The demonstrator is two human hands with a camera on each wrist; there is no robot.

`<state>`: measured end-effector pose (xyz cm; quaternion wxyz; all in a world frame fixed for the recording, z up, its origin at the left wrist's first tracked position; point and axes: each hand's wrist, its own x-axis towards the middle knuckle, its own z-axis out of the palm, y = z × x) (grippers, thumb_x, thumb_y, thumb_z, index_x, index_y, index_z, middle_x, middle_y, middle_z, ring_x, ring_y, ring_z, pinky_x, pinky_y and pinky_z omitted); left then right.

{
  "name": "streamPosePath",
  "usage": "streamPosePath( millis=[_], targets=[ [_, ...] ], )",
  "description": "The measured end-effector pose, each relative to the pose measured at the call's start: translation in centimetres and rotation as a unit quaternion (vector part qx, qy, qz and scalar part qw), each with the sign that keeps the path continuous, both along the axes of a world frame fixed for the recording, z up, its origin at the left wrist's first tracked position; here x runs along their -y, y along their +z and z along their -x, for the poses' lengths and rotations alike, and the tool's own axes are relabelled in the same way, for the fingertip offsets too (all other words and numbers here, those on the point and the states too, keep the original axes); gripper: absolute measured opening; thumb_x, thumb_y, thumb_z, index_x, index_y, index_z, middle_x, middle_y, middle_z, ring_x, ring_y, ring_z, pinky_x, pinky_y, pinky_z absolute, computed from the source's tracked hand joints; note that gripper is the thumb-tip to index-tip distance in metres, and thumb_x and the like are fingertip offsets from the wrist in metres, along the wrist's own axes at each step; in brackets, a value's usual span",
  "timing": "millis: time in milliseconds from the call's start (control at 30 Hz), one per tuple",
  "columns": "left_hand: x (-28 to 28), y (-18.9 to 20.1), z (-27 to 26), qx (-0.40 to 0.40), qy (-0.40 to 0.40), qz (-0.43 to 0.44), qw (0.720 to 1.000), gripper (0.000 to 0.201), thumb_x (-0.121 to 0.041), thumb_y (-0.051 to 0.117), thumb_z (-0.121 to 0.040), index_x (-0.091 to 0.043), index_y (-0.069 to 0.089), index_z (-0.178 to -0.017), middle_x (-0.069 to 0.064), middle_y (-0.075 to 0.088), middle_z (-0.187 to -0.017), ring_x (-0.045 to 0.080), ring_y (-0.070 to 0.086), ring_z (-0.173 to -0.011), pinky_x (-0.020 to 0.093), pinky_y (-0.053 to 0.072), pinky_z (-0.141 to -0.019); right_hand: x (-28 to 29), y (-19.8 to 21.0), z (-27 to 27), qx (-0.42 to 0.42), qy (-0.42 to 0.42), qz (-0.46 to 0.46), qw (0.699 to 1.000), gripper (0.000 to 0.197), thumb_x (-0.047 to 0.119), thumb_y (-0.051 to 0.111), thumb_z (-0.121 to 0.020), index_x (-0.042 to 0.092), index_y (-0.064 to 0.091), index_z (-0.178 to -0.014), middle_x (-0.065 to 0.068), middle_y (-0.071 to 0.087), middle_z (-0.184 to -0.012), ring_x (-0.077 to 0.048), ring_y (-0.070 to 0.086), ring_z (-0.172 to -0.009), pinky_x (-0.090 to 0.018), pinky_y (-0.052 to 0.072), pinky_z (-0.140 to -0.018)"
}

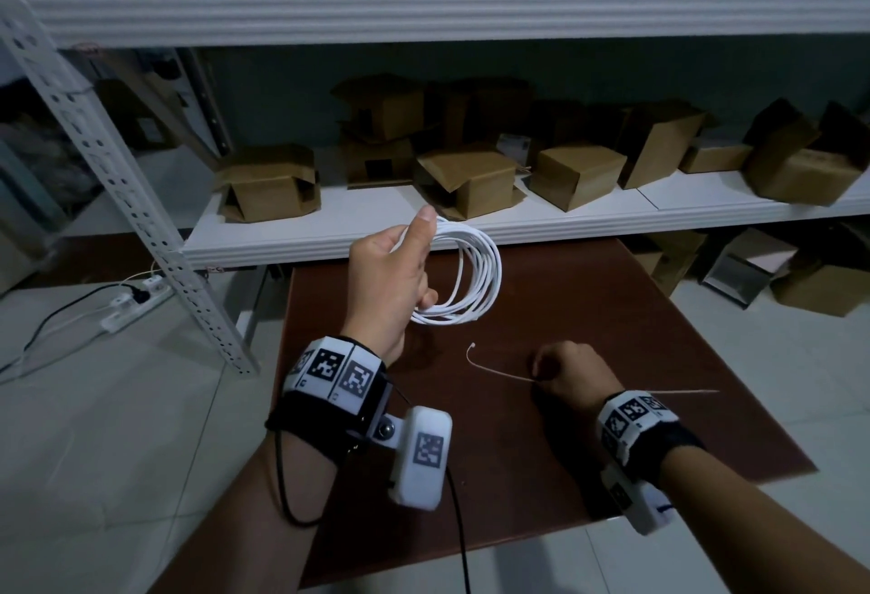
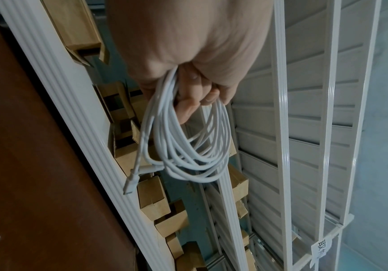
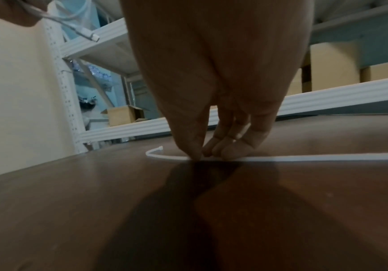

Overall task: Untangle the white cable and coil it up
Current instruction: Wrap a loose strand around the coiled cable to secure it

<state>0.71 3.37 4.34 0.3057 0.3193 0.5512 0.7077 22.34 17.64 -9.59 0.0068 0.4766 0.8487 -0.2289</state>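
My left hand [image 1: 390,278] holds the white cable [image 1: 473,273] wound into a round coil, raised above the far left part of the brown table [image 1: 588,311]. In the left wrist view its fingers [image 2: 192,99] curl through the white cable [image 2: 188,146], and a plug end [image 2: 131,181] hangs from the loops. A thin white zip tie [image 1: 499,372] lies flat on the table. My right hand [image 1: 569,372] is down on the table and pinches the tie. In the right wrist view its fingertips [image 3: 197,154] close on the zip tie [image 3: 315,158] at the table surface.
A white metal shelf unit [image 1: 423,221] with several cardboard boxes [image 1: 268,184] stands just behind the table. A power strip [image 1: 136,301] with cords lies on the tiled floor at the left. More boxes sit on the floor at the right.
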Motion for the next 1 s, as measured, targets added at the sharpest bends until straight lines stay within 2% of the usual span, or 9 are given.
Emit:
streamPosePath(
  millis=[100,233,433,533,633,767,900,1000],
  targets=[
    [0.1,-0.1,-0.1,-0.003,0.001,-0.001,1.000,0.052,-0.041,0.066,-0.104,-0.018,0.043,-0.063,0.003,0.022,-0.053,0.015,0.023,-0.043,0.028,0.037,-0.046,1.0,0.0,0.4,0.029,0.044,-0.040,0.998,0.016,0.010,0.066,-0.087,0.024,0.074,-0.089,-0.004,0.072,-0.104,-0.028,0.069,-0.098,-0.041,0.058,-0.085],
    [0.3,0.0,0.0,-0.006,0.006,-0.001,1.000,0.053,-0.042,0.066,-0.104,-0.018,0.043,-0.063,0.003,0.024,-0.053,0.016,0.024,-0.043,0.028,0.039,-0.046,1.7,-0.2,0.6,0.052,0.102,-0.092,0.989,0.014,0.017,0.060,-0.095,0.022,0.071,-0.103,-0.002,0.064,-0.115,-0.024,0.057,-0.113,-0.040,0.052,-0.090],
    [0.6,0.1,-0.2,-0.005,0.012,0.003,1.000,0.052,-0.042,0.068,-0.103,-0.018,0.043,-0.063,0.004,0.023,-0.054,0.016,0.024,-0.043,0.028,0.039,-0.045,1.9,-0.4,0.3,0.094,0.162,-0.113,0.976,0.018,0.023,0.053,-0.099,0.020,0.067,-0.109,-0.002,0.062,-0.117,-0.024,0.055,-0.114,-0.042,0.053,-0.089],
    [0.7,0.2,-0.3,-0.005,0.016,0.003,1.000,0.053,-0.041,0.068,-0.103,-0.017,0.042,-0.064,0.004,0.023,-0.054,0.016,0.024,-0.042,0.028,0.039,-0.046,2.1,-0.8,0.2,0.078,0.163,-0.113,0.977,0.017,0.031,0.059,-0.097,0.021,0.063,-0.110,0.000,0.059,-0.116,-0.023,0.054,-0.114,-0.039,0.052,-0.089],
    [0.8,0.3,-0.4,-0.005,0.018,0.005,1.000,0.053,-0.042,0.068,-0.103,-0.017,0.043,-0.063,0.004,0.024,-0.053,0.015,0.025,-0.041,0.029,0.039,-0.046,2.6,-1.1,0.5,0.050,0.181,-0.080,0.979,0.028,0.042,0.070,-0.092,0.025,0.060,-0.111,0.002,0.053,-0.116,-0.019,0.049,-0.113,-0.038,0.049,-0.093],
    [1.1,0.4,-0.7,-0.008,0.019,0.007,1.000,0.052,-0.042,0.068,-0.102,-0.017,0.043,-0.064,0.004,0.024,-0.053,0.016,0.025,-0.042,0.030,0.039,-0.047,3.4,-1.1,0.7,0.046,0.224,-0.077,0.970,0.015,0.034,0.066,-0.097,0.021,0.065,-0.105,0.003,0.053,-0.117,-0.020,0.048,-0.113,-0.039,0.048,-0.090],
    [1.6,0.6,-0.7,-0.016,0.030,0.008,0.999,0.053,-0.041,0.068,-0.103,-0.018,0.045,-0.061,0.003,0.025,-0.052,0.015,0.025,-0.042,0.028,0.041,-0.046,3.8,-0.2,0.3,0.017,0.223,-0.102,0.969,0.016,0.035,0.057,-0.103,0.020,0.059,-0.108,0.001,0.056,-0.114,-0.023,0.054,-0.106,-0.037,0.046,-0.089],
    [1.9,0.8,-0.5,-0.020,0.044,0.005,0.999,0.057,-0.042,0.067,-0.103,-0.026,0.053,-0.050,0.002,0.026,-0.051,0.015,0.027,-0.042,0.029,0.042,-0.046,3.6,2.5,-0.4,-0.037,0.181,-0.076,0.980,0.016,0.042,0.053,-0.101,0.026,0.051,-0.103,0.001,0.063,-0.097,-0.023,0.063,-0.085,-0.044,0.053,-0.080]
  ],
)
